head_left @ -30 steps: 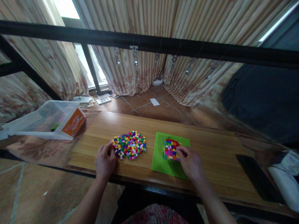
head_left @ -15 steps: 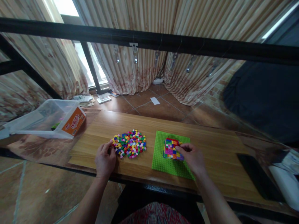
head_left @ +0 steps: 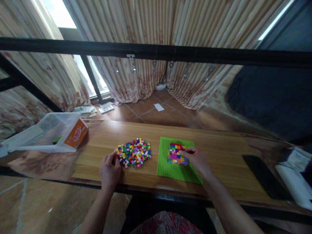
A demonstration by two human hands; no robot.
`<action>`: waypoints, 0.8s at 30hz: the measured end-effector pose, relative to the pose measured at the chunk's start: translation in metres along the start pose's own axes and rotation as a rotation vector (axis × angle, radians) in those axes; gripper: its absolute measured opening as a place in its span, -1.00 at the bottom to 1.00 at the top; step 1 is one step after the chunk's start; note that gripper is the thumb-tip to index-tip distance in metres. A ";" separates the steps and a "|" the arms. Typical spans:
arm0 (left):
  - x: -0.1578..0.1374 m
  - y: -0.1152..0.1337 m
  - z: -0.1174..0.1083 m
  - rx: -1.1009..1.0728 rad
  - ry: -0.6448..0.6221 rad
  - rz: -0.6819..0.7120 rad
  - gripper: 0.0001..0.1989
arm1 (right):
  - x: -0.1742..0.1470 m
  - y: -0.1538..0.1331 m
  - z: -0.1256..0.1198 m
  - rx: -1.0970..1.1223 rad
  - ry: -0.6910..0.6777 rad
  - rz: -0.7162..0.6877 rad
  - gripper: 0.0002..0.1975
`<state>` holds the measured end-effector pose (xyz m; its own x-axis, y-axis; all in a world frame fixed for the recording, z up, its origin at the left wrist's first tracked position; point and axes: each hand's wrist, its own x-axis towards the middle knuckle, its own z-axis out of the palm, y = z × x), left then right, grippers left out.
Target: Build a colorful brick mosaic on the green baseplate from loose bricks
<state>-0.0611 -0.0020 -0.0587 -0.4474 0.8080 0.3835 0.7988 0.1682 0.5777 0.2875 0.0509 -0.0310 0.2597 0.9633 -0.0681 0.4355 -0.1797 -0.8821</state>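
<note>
A block of small coloured toy bricks [head_left: 175, 156] stands on a green studded baseplate [head_left: 162, 167]. My right hand [head_left: 195, 159] reaches over its right side, thumb and forefinger pinched together at the top layer. Whatever small piece they may hold is hidden by the fingertips. To the left lies a loose pile of small coloured bricks [head_left: 135, 152]. My left hand [head_left: 110, 167] rests on the table at the pile's left edge, fingers curled and tips touching the outer bricks. I cannot see what is between those fingertips.
The wooden tabletop [head_left: 219, 146] carries a dark flat object [head_left: 266, 177] at the right. A clear plastic bin [head_left: 52, 130] with an orange label is on the left. A black metal bar [head_left: 146, 52] crosses beyond the table, before striped curtains [head_left: 143, 22].
The camera view has shifted a little. My right hand stays at the brick block, its fingertips still over the top layer. My left hand keeps its place beside the pile.
</note>
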 end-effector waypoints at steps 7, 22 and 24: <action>0.001 -0.001 -0.001 0.006 -0.012 0.003 -0.73 | -0.024 0.024 -0.004 0.167 0.163 -0.001 -0.55; 0.002 -0.006 0.000 -0.006 -0.011 0.035 -0.73 | -0.037 0.029 -0.002 -0.197 -0.090 -0.380 -0.44; 0.002 -0.006 -0.001 -0.002 -0.013 0.041 -0.73 | -0.039 0.028 -0.003 -0.199 -0.081 -0.389 -0.45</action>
<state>-0.0665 -0.0020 -0.0610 -0.4093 0.8212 0.3977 0.8155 0.1337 0.5631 0.2922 0.0076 -0.0520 -0.0212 0.9778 0.2084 0.6466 0.1724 -0.7431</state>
